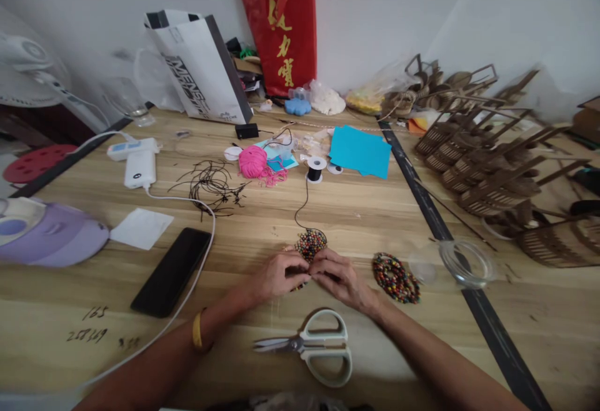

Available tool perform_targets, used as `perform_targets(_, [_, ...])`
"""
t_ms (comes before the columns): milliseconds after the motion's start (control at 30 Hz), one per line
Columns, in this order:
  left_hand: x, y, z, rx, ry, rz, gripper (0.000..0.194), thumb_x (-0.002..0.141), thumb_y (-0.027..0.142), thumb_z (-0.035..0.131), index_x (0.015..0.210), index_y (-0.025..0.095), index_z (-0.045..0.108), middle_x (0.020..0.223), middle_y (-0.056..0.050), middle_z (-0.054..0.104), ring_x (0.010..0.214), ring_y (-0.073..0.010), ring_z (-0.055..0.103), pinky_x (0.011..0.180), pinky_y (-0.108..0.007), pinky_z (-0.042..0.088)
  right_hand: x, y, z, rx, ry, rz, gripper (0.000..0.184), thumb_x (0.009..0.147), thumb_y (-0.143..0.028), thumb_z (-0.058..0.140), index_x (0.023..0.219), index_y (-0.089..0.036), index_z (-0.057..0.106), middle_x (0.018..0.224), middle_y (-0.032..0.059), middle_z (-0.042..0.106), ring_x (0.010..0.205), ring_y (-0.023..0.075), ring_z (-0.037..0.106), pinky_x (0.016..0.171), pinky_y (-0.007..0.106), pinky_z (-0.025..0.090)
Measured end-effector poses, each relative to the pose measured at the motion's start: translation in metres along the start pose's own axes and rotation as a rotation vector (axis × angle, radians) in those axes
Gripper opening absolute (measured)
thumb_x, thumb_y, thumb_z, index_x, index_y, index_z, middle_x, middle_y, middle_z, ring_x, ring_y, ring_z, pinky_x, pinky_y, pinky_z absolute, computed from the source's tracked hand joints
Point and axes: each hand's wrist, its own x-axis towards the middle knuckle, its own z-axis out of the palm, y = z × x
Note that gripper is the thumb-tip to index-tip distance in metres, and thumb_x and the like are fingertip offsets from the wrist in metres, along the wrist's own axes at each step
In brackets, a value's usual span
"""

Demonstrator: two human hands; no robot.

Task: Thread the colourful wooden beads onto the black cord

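Small multicoloured beads (312, 243) lie bunched just beyond my fingertips, with a few more showing under my left fingers. My left hand (276, 275) is closed in a pinch at the near edge of the bunch. Meeting it fingertip to fingertip, my right hand (341, 278) pinches too. Both seem to grip the string of beads, though the exact point is hidden between the fingers. A thin black cord (300, 214) runs from a white-flanged spool (315, 170) down to the beads. Scissors (309, 343) with pale handles lie nearest my body, blades pointing left.
Right of my hands are a coiled bead string (396, 278) and a glass dish (466, 263). A phone (171, 272) and white cable lie left. Farther off are cut black cords (210, 186), pink yarn (253, 162), blue sheets (360, 150) and woven baskets (497, 180).
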Motion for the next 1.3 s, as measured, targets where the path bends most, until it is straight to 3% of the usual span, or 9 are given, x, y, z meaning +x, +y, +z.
perform_targets(167, [0.001,-0.004,0.0,-0.079,-0.014,-0.079,0.007,0.077,0.019,0.063,0.074,0.014,0.067,0.071,-0.003,0.066,0.071,-0.0145,0.058,0.069,-0.026,0.046,0.0,-0.001,0.002,0.01,0.057,0.01,0.008,0.092,-0.022,0.052,0.092,-0.018,0.059,0.084,0.006,0.059,0.079,0.0154,0.057,0.07,0.027,0.047])
perform_targets(367, [0.001,-0.008,0.001,-0.203,0.015,-0.191,0.014,0.078,0.023,0.059,0.078,0.012,0.067,0.069,-0.004,0.065,0.063,-0.0123,0.056,0.059,-0.022,0.042,-0.002,0.005,0.004,0.038,0.172,0.19,0.013,0.088,-0.029,0.056,0.095,-0.018,0.054,0.078,0.0025,0.058,0.065,0.0117,0.054,0.056,0.021,0.045])
perform_targets(533, [0.001,-0.008,-0.002,-0.299,0.032,-0.284,0.016,0.076,0.025,0.059,0.078,0.01,0.065,0.066,-0.002,0.061,0.058,-0.0098,0.05,0.055,-0.02,0.038,-0.003,0.007,-0.001,0.041,0.218,0.238,0.012,0.088,-0.027,0.054,0.095,-0.017,0.056,0.078,0.0024,0.058,0.064,0.0112,0.054,0.056,0.02,0.044])
perform_targets(1000, [0.002,-0.01,-0.004,-0.353,0.097,-0.275,0.015,0.075,0.025,0.06,0.069,0.011,0.064,0.06,0.0,0.058,0.053,-0.0085,0.046,0.05,-0.018,0.034,-0.006,0.008,-0.01,-0.167,0.182,0.33,0.033,0.093,-0.036,0.043,0.077,-0.015,0.062,0.061,-0.0005,0.055,0.054,0.0099,0.049,0.053,0.019,0.037])
perform_targets(1200, [0.002,-0.015,0.002,-0.647,0.017,-0.359,0.026,0.071,0.035,0.067,0.071,0.012,0.057,0.061,-0.003,0.064,0.055,-0.0121,0.058,0.054,-0.022,0.045,-0.006,0.014,-0.022,-0.361,0.207,0.382,0.041,0.095,-0.04,0.038,0.069,-0.015,0.058,0.05,-0.0038,0.046,0.045,0.0082,0.04,0.047,0.019,0.03])
perform_targets(1300, [0.0,-0.017,0.006,-0.751,-0.031,-0.424,0.03,0.07,0.039,0.068,0.075,0.013,0.054,0.063,-0.004,0.066,0.055,-0.0139,0.061,0.052,-0.023,0.047,-0.006,0.015,-0.024,-0.468,0.189,0.371,0.034,0.094,-0.037,0.039,0.079,-0.016,0.061,0.053,-0.0022,0.053,0.046,0.0098,0.046,0.049,0.02,0.033])
